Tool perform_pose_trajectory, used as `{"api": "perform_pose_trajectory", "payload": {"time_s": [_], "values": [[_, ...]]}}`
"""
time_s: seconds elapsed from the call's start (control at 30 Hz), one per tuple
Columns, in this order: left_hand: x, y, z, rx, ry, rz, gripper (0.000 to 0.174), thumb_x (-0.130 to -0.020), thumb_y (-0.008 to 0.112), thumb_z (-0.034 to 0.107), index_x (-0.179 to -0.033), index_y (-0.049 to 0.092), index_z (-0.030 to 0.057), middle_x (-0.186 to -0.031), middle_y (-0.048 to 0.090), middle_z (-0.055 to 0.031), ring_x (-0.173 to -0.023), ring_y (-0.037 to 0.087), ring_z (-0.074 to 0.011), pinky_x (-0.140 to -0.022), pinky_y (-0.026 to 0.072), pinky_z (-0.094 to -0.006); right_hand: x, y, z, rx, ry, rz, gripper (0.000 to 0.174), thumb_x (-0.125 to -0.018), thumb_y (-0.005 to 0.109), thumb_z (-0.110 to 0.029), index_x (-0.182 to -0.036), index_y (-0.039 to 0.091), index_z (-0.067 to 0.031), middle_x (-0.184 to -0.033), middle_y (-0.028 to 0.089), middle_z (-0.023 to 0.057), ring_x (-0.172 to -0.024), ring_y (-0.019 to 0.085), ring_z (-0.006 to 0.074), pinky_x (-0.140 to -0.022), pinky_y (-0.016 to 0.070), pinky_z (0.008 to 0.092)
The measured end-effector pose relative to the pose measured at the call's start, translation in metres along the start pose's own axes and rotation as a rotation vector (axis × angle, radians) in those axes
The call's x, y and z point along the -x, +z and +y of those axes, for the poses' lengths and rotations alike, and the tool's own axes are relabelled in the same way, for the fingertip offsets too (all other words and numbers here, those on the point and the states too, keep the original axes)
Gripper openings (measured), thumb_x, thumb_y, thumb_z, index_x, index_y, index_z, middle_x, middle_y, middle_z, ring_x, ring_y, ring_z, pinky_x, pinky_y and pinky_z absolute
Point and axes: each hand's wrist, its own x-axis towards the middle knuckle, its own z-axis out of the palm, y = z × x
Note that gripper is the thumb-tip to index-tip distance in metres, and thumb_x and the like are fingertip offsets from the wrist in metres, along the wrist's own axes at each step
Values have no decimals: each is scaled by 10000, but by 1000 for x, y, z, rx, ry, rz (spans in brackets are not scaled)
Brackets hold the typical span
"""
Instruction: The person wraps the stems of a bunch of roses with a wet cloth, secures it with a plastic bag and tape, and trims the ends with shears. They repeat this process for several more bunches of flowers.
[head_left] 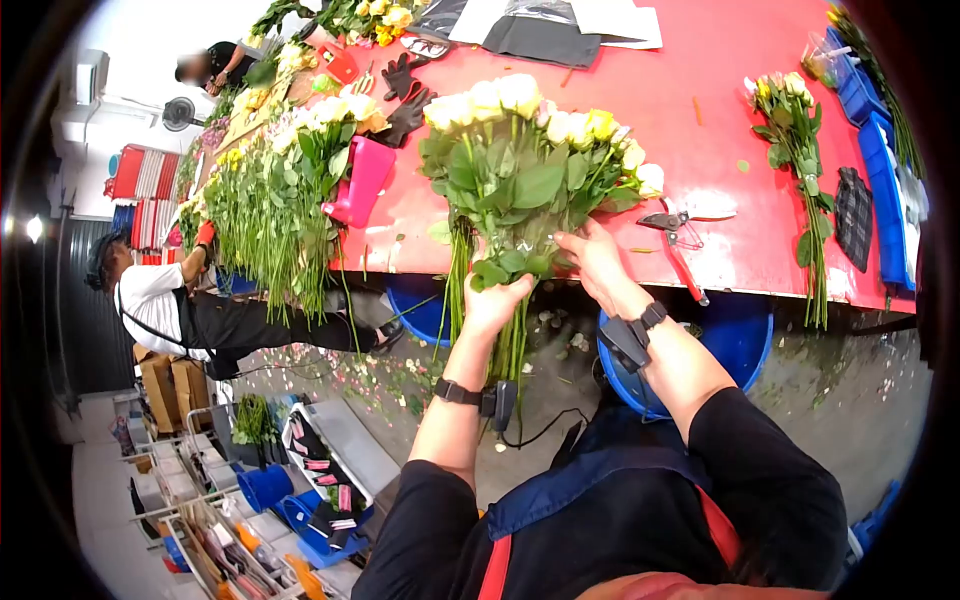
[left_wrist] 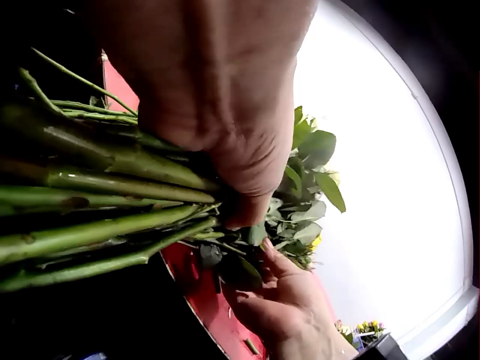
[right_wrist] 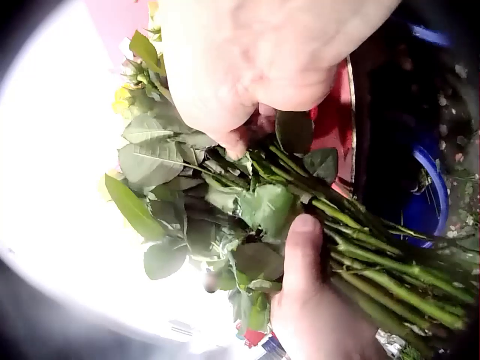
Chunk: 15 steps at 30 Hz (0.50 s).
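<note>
A large bunch of white and pale yellow roses [head_left: 515, 100] lies across the table edge, its stems [right_wrist: 397, 262] pointing toward me. My left hand [head_left: 492, 302] grips the stems just below the leaves, thumb on top in the right wrist view. On the bunch's right side, my right hand [head_left: 600, 265] holds it at the lower leaves [right_wrist: 266, 210], thumb and curled fingers against the stems. The leaves partly hide the fingertips of both hands. Red-handled pruning shears [head_left: 680, 250] lie on the table to the right of the bunch.
The red table [head_left: 700, 130] bears a pink holder [head_left: 362, 182], dark gloves [head_left: 405, 115] and a smaller rose bunch [head_left: 800, 160] at right, beside blue bins [head_left: 885, 200]. Blue buckets [head_left: 745, 350] stand below the edge. Another person [head_left: 150, 290] works at the left by many roses [head_left: 270, 220].
</note>
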Motion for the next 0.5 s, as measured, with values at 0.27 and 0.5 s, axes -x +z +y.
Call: {"api": "perform_pose_trajectory", "payload": {"time_s": [0.27,0.5], "values": [[100,2,59,-415,238,76,276,-702,734,157,-939,647,45,-950,655,-101,-855,600,-290,-774,487,-387,103,-21,-37,140,-159,-228,352,-800,649,37,-1141,564,22,-1050,639,58,-958,593,146,-871,465,294],[209,70,83,-248,-31,145,295,-786,688,231,-1038,631,87,-988,662,-39,-880,619,-211,-754,477,-355,169,-65,-77,399,-169,-519,280,-796,675,14,-1054,600,-62,-715,418,-92,-601,326,43,-523,292,224]]}}
